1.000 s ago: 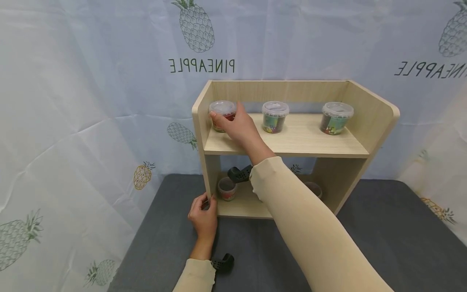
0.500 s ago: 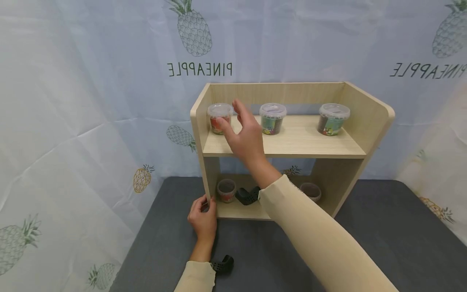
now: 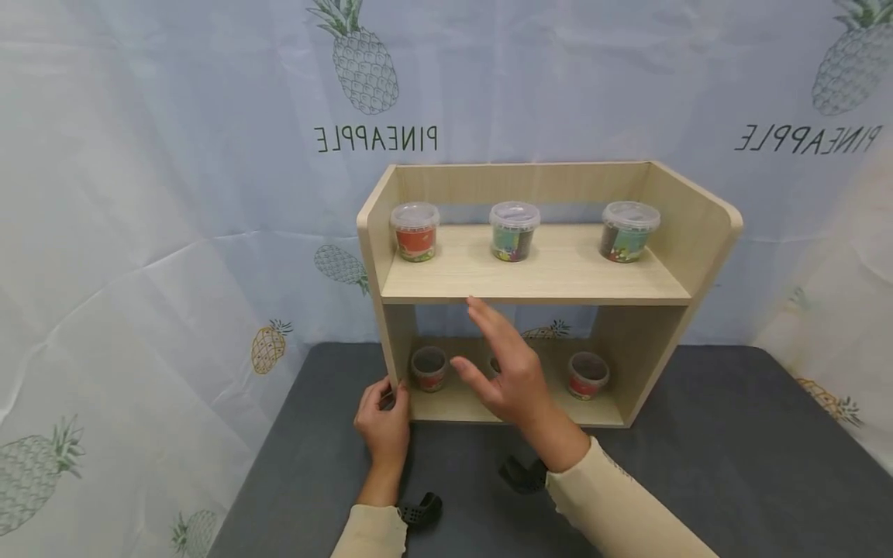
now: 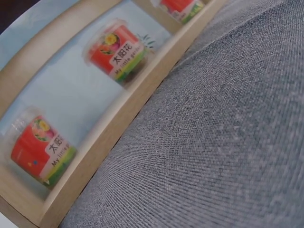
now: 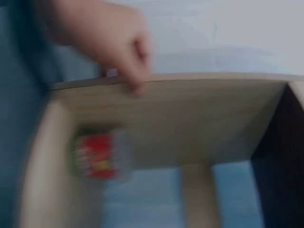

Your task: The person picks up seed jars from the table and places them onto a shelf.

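A small light-wood two-tier shelf (image 3: 536, 299) stands on the table. My left hand (image 3: 384, 425) grips the lower front edge of its left side panel, the thumb on the inner side. The right hand (image 3: 515, 381) holds nothing, its fingers extended in front of the lower tier. Along the top tier sit a red-labelled lidded plastic cup (image 3: 415, 242) and two green-labelled ones, in the middle (image 3: 514, 236) and at the right (image 3: 629, 236). Below are a left red cup (image 3: 429, 369), a right red cup (image 3: 588, 377) and a middle red cup (image 4: 116, 50), mostly hidden by the right hand in the head view.
The dark grey tabletop (image 3: 307, 480) extends in front of the shelf and to both sides. A pale cloth (image 3: 174, 170) with pineapple prints hangs behind and at the sides. Black straps with camera mounts are on both wrists. The right wrist view is blurred.
My right hand has let go of the red-labelled cup at the upper left and moved down and right, away from the top tier. The left hand has kept its hold on the panel.
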Tool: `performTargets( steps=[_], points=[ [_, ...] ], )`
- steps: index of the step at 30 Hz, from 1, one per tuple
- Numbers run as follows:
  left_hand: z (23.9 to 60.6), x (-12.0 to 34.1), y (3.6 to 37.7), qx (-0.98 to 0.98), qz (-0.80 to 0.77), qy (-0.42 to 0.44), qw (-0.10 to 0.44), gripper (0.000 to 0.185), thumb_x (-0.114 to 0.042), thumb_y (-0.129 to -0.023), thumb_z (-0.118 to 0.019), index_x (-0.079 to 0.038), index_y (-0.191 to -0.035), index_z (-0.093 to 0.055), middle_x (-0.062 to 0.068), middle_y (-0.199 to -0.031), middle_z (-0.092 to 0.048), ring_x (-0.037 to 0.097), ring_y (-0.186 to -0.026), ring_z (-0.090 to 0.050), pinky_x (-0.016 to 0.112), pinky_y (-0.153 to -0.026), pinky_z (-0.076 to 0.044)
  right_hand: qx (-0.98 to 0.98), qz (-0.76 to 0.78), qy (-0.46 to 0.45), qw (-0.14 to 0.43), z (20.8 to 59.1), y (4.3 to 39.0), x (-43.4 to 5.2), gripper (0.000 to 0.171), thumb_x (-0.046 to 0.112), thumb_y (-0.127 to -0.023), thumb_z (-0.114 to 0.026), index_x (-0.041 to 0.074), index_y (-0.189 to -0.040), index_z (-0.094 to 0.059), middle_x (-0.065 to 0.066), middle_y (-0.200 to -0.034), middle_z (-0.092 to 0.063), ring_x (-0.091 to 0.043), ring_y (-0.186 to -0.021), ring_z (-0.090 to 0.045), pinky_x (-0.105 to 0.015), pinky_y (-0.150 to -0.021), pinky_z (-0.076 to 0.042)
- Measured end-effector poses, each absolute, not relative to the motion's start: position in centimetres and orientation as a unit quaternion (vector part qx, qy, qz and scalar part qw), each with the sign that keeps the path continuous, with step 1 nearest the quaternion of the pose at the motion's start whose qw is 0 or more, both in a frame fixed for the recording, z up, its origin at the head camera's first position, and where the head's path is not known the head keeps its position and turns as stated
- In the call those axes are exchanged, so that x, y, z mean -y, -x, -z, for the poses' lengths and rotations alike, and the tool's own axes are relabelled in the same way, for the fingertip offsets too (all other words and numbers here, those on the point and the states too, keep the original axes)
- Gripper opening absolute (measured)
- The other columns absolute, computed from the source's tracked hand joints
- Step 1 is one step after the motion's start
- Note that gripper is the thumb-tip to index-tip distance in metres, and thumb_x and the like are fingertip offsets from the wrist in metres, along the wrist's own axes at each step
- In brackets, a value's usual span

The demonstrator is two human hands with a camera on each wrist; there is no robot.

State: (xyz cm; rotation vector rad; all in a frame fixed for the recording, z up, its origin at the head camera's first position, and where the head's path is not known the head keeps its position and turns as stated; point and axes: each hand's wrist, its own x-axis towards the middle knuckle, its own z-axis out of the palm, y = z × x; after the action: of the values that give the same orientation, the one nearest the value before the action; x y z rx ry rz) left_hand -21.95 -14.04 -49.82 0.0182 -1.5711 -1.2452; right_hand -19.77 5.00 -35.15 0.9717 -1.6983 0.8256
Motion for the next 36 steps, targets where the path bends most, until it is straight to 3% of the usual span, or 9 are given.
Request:
performTargets(
  steps=[2,9,15,19,23,27,30,34,36],
  points=[
    [49.8,14.3,22.0,0.657,0.531,-0.004,0.535,0.015,0.003,-0.078,-0.077,-0.005,-0.09,-0.077,0.007,-0.085,-0.072,0.008,-0.08,-0.066,0.019,-0.066,-0.058,0.716,-0.316,-0.398,0.479,37.2,19.1,-6.0,0.061,0.044,-0.1,-0.053,-0.007,-0.133,-0.055,-0.022,-0.137,-0.056,-0.031,-0.127,-0.055,-0.028,-0.106,-0.046],
    [46.6,13.7,19.8,0.658,0.53,-0.008,0.534,0.014,0.014,-0.076,-0.074,0.008,-0.088,-0.073,0.018,-0.083,-0.069,0.024,-0.077,-0.067,0.04,-0.063,-0.059,0.817,-0.284,-0.314,0.392,42.9,16.8,-9.9,0.066,0.05,-0.097,-0.055,0.001,-0.142,-0.05,-0.016,-0.149,-0.047,-0.028,-0.139,-0.043,-0.016,-0.117,-0.025],
    [47.1,14.8,20.1,0.669,0.523,-0.013,0.527,0.013,0.012,-0.077,-0.073,0.008,-0.089,-0.073,0.02,-0.085,-0.069,0.026,-0.078,-0.067,0.042,-0.062,-0.059,0.857,-0.274,-0.224,0.375,45.9,15.6,-12.7,0.071,0.041,-0.089,-0.071,0.002,-0.144,-0.047,-0.013,-0.151,-0.044,-0.032,-0.14,-0.04,-0.011,-0.118,-0.014],
    [48.1,15.9,21.1,0.676,0.528,-0.022,0.513,0.012,0.008,-0.079,-0.074,0.006,-0.091,-0.074,0.019,-0.087,-0.07,0.026,-0.08,-0.068,0.027,-0.064,-0.06,0.875,-0.265,-0.187,0.359,46.9,15.6,-13.7,0.074,0.033,-0.085,-0.077,0.0,-0.144,-0.047,-0.017,-0.15,-0.044,-0.04,-0.137,-0.041,-0.028,-0.12,-0.023],
    [48.3,17.0,21.3,0.704,0.529,-0.02,0.473,0.014,0.002,-0.081,-0.075,0.003,-0.095,-0.074,0.014,-0.09,-0.07,0.024,-0.082,-0.069,0.02,-0.066,-0.059,0.899,-0.259,-0.148,0.321,47.2,15.9,-14.2,0.077,0.031,-0.083,-0.079,-0.002,-0.144,-0.045,-0.02,-0.149,-0.043,-0.042,-0.138,-0.037,-0.054,-0.11,-0.033],
    [47.3,18.0,20.5,0.79,0.483,-0.028,0.377,0.023,-0.007,-0.084,-0.074,0.0,-0.106,-0.073,0.014,-0.096,-0.071,0.028,-0.087,-0.07,0.037,-0.07,-0.061,0.912,-0.253,-0.121,0.298,47.3,16.2,-14.4,0.078,0.032,-0.082,-0.079,-0.004,-0.142,-0.046,-0.023,-0.148,-0.044,-0.046,-0.138,-0.035,-0.062,-0.108,-0.033],
    [45.8,18.7,19.3,0.886,0.392,-0.048,0.242,0.031,-0.02,-0.09,-0.069,-0.003,-0.116,-0.07,0.015,-0.105,-0.072,0.032,-0.091,-0.07,0.049,-0.072,-0.058,0.917,-0.244,-0.116,0.292,47.3,16.4,-14.5,0.077,0.034,-0.083,-0.078,-0.005,-0.141,-0.047,-0.023,-0.147,-0.045,-0.048,-0.138,-0.034,-0.062,-0.11,-0.031],
    [43.6,19.2,17.5,0.963,0.257,-0.052,0.056,0.049,-0.042,-0.092,-0.065,-0.003,-0.122,-0.068,0.019,-0.114,-0.07,0.033,-0.083,-0.069,0.052,-0.063,-0.054,0.922,-0.229,-0.114,0.291,47.3,16.5,-14.5,0.077,0.035,-0.083,-0.078,-0.005,-0.141,-0.047,-0.023,-0.146,-0.046,-0.048,-0.138,-0.034,-0.062,-0.111,-0.029],
    [42.7,19.0,16.7,0.973,0.226,-0.039,0.015,0.054,-0.046,-0.091,-0.065,-0.003,-0.123,-0.067,0.02,-0.116,-0.07,0.032,-0.079,-0.068,0.05,-0.059,-0.053,0.925,-0.223,-0.111,0.287,47.3,16.5,-14.4,0.079,0.037,-0.083,-0.077,-0.005,-0.142,-0.046,-0.024,-0.146,-0.046,-0.049,-0.137,-0.034,-0.063,-0.111,-0.029]
  ],
)
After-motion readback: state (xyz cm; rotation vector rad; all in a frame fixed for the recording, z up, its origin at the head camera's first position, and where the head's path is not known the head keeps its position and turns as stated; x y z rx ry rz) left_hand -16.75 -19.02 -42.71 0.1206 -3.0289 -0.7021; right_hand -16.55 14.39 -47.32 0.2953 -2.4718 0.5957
